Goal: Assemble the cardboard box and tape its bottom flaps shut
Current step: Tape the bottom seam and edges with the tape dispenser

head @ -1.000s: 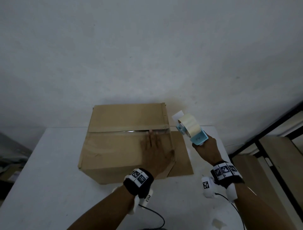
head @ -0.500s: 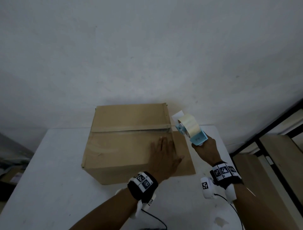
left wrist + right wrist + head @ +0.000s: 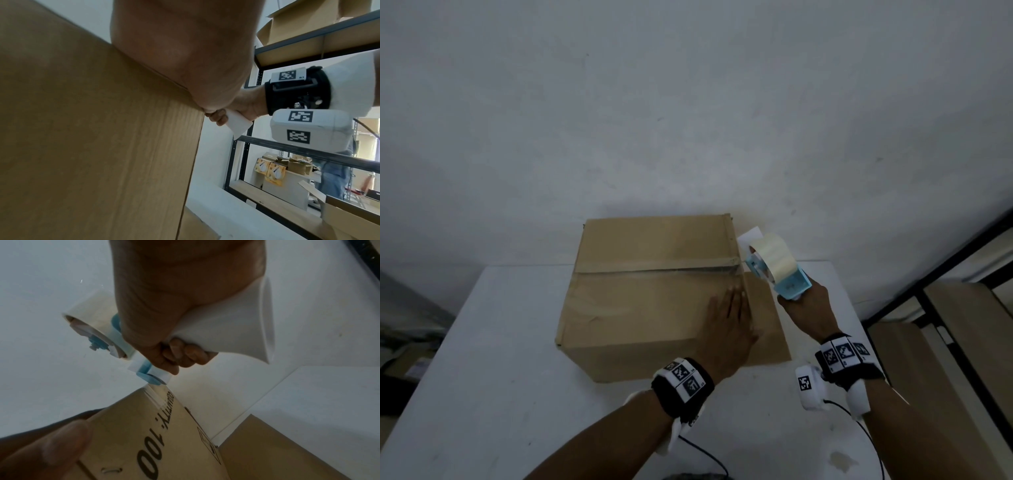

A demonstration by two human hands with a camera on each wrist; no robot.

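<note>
Cardboard box [image 3: 640, 301] under flat left hand [image 3: 729, 329], tape dispenser [image 3: 777, 270] in right hand [image 3: 808, 308].

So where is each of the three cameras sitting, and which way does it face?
Head: worn on the head, looks forward and down at the box on the table; both forearms show, left hand flat on the box.
Left wrist: under the left palm, faces along the box side toward shelves; the right wrist shows.
Right wrist: under the right hand, faces the dispenser and box corner.
Shared: box and dispenser, in head and right-wrist views.
</note>
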